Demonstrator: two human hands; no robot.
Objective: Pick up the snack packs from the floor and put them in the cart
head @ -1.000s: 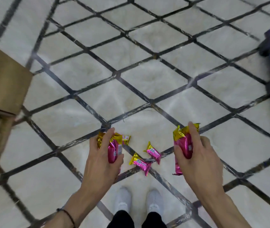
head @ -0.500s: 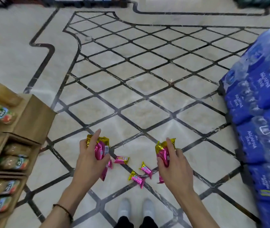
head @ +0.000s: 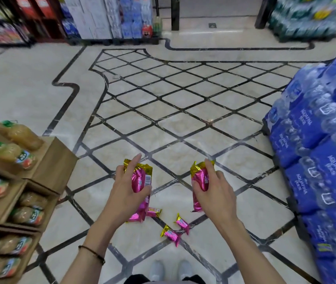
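Pink, gold-ended snack packs point(head: 140, 182) aloft; three (smaller) loose on the floor point(head: 183, 130).

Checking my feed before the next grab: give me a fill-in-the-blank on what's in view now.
1. ___ small packs lie on the floor near the shoes.
2. The left hand and the right hand both hold pink snack packs; the bracelet is on the ___ wrist.
3. The blue water packs stand on the person's ___ side.
Missing: three; left; right.
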